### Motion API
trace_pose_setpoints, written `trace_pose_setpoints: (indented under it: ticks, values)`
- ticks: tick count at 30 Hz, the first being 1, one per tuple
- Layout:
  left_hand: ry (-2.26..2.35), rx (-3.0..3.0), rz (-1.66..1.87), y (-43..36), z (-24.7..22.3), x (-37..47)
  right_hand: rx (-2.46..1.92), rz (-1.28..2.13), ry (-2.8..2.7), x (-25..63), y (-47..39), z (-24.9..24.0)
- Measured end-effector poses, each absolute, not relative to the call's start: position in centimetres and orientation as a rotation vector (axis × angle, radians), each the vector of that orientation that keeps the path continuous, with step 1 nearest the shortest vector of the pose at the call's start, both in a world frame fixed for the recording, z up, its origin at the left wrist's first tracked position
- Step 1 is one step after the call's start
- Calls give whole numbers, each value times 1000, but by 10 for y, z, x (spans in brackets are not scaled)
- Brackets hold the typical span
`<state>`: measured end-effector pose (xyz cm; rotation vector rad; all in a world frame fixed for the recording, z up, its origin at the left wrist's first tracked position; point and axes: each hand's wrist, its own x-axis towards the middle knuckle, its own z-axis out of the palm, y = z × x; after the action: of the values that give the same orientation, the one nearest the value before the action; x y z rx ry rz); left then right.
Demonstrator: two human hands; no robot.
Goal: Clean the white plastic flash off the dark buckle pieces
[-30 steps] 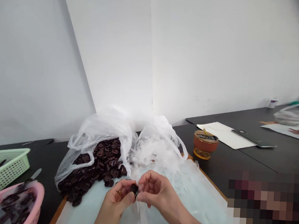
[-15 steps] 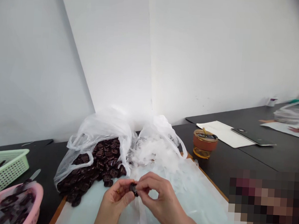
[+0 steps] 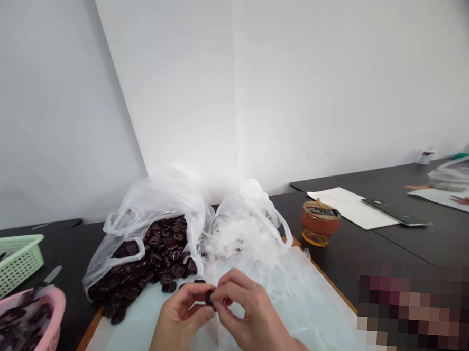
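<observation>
Between my two hands is a small dark brown, glossy piece (image 3: 210,298), partly hidden by the fingertips. My left hand (image 3: 182,314) pinches it from the left, thumb below and forefinger above. From the right, my right hand (image 3: 246,311) grips it with thumb and fingertips pressed together. Just past the left fingers lies another dark piece (image 3: 199,282), mostly covered. A pile of similar squarish dark brown pieces (image 3: 162,256) spills from a white plastic bag (image 3: 125,203) onto the pale sheet (image 3: 133,325) under my hands.
A second white bag (image 3: 252,198) with clear wrappers stands right of the pile. Pink basket (image 3: 57,305) and green basket (image 3: 26,261), both holding dark pieces, are at left. At right are a lidded amber cup (image 3: 319,223), white paper (image 3: 352,206), a phone (image 3: 395,212) and a blurred-out area.
The dark piece has turned between my fingers, and my right fingertips have closed in around it. A dark piece now shows beyond my left forefinger. The view has shifted slightly.
</observation>
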<state>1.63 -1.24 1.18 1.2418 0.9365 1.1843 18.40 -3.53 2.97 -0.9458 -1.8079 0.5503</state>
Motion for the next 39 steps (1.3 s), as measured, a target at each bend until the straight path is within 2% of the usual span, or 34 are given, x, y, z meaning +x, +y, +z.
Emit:
trace_pose_setpoints:
  ticks: [5,16,27,39]
  values:
    - [934,1239,1188,-13,11,16,-921,572,-1801,183,-35,30]
    - [1001,1059,1229,-19,14,20,-913,850,-1623,188,-27,29]
    - [895,792,1110,-11,1,12,-903,783,-1723,189,-26,26]
    - [971,1042,1210,-14,6,21,-870,815,-1770,188,-23,15]
